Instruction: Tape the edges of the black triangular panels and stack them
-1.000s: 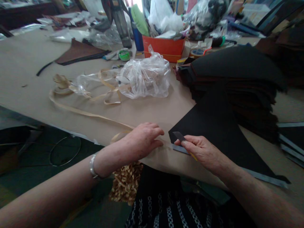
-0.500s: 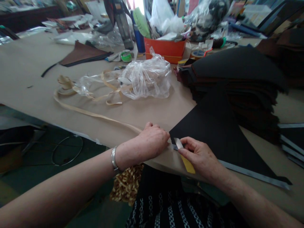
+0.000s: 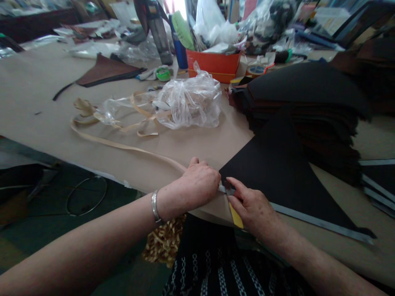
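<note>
My left hand is closed, its fingertips pressed down near the left corner of a black sheet. A long tan strip runs from a loose coil to behind this hand. A short pale end shows between it and my right hand. Between thumb and fingers, my right hand grips a flat, metal-looking blade with a yellow lower part. The blade stands across the pale end, close to my left fingertips. Whether it touches the strip, I cannot tell. A grey band edges the black sheet's near side.
Behind my hands lies a crumpled clear plastic bag. Stacked dark sheets rise on the right, and an orange box stands at the back. Below the table edge is a heap of tan curled strips.
My right hand has shifted slightly left toward my left fingertips. The blade has turned more upright and looks darker. My left hand stays closed at nearly the same spot.
</note>
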Motion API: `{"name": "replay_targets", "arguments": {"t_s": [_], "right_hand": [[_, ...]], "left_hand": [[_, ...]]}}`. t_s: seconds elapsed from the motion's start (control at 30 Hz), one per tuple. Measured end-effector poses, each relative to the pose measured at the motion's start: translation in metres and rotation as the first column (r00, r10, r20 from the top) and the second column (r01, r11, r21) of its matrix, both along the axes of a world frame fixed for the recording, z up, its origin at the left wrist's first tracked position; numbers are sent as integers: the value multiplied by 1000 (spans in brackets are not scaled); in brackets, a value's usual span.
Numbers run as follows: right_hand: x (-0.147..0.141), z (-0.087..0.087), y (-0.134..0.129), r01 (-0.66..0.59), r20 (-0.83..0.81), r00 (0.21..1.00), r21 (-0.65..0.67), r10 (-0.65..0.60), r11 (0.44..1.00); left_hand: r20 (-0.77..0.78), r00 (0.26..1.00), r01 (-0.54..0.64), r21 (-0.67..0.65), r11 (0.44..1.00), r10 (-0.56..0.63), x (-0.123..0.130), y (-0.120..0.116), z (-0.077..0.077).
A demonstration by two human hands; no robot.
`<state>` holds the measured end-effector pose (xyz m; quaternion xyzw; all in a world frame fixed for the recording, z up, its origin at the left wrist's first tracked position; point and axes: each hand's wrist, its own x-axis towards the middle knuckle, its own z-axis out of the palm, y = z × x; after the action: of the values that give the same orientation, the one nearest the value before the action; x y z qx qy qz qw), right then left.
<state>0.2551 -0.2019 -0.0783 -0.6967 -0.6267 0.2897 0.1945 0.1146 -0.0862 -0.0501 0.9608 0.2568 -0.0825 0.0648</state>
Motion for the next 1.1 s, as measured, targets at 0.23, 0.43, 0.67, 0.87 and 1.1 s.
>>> {"name": "replay_targets", "arguments": {"t_s": [0.23, 0.43, 0.67, 0.87, 1.1], "right_hand": [[-6, -2, 2, -69, 257, 964, -25, 73, 997], [-10, 6, 6, -106, 369, 922, -55, 119, 993], [-15, 11, 10, -106, 264, 955, -121, 135, 987], [24, 35, -1, 51, -140, 989, 25, -47, 998], [147, 35, -22, 452, -408, 817, 17, -407, 892]], "left_hand": [[26, 1000, -1, -3, 1000, 1, -2, 1, 0], [50, 999, 3, -50, 999, -1, -3, -2, 0], [154, 986, 93, -190, 977, -63, -1, -32, 20], [177, 969, -121, -256, 959, 169, -11, -28, 18], [269, 962, 21, -244, 969, 47, 2, -32, -2]]}}
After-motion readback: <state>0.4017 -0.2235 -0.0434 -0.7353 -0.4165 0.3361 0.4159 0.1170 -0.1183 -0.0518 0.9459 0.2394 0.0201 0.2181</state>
